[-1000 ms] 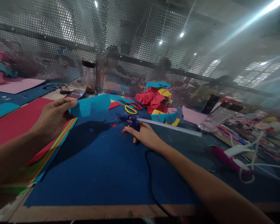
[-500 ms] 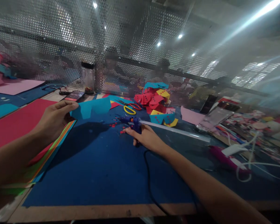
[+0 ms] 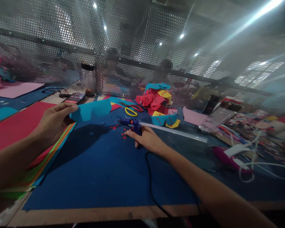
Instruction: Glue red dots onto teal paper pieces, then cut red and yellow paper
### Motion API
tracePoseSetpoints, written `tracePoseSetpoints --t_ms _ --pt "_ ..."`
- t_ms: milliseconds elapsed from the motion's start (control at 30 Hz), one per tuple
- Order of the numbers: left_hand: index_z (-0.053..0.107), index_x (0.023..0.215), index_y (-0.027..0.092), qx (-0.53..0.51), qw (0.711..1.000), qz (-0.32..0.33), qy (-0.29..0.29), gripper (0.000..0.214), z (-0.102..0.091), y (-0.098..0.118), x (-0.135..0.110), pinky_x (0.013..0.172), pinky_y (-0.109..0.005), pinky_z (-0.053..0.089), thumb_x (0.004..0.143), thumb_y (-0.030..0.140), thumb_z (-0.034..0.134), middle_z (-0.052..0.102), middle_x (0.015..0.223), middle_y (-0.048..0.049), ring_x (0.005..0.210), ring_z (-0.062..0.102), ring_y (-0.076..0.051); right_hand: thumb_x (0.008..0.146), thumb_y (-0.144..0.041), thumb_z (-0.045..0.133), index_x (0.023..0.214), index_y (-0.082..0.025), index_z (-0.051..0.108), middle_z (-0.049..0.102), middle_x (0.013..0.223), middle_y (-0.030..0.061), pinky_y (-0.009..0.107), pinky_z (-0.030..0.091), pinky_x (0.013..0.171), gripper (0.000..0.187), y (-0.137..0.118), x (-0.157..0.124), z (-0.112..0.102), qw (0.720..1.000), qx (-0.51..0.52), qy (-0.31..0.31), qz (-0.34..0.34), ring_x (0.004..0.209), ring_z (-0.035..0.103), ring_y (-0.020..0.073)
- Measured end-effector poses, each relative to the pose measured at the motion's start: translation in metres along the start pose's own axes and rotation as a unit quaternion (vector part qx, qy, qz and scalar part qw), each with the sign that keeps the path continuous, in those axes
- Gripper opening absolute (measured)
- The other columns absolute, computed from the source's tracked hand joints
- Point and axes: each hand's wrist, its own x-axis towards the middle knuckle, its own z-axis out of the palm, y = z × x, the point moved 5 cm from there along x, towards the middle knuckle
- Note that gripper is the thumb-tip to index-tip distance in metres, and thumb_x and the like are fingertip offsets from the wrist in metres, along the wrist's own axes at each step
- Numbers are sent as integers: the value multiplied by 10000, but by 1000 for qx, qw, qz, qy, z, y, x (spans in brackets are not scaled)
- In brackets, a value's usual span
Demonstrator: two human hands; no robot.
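Note:
A light-blue paper strip is pinched at its left end by my left hand, held up above the dark blue table covering. My right hand wraps round the grip of a blue glue gun. A long clear glue stick juts from its rear, and the nozzle points left, below the strip's right end and apart from it. Small red paper bits lie around the nozzle. Scissors with red and yellow handles rest just behind the gun.
Coloured paper sheets are stacked at left. A phone and a jar stand behind. Dotted paper pieces form a heap at centre back. A purple tool, white cables and paper scraps lie right. Perforated mesh closes the back.
The glue gun and my right hand sit very slightly further left in view, and the whole scene has shifted a little the same way. Both hands keep their holds.

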Motion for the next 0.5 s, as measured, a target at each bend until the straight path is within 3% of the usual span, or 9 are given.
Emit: tracePoseSetpoints --t_ms 267,400,500 --pt "718 755 170 5 1000 4 -6 323 0 0 0 604 -201 526 544 349 883 644 794 5 740 589 -127 913 -561 576 1095 -181 720 649 569 -9 262 451 611 445 0 1 4 999 26 -30 -2 589 635 156" --pt "727 756 177 6 1000 4 -7 295 0 0 1 594 -210 518 559 339 875 643 783 2 732 589 -134 920 -556 567 1194 -176 690 626 529 -17 266 452 614 484 0 3 5 1000 16 -19 -9 602 642 168" --pt "727 739 184 6 1000 3 -6 288 0 0 0 590 -220 511 550 337 879 638 779 2 724 581 -136 932 -528 564 1216 -206 674 695 663 -8 256 462 594 443 0 4 8 999 32 -35 -16 556 636 140"
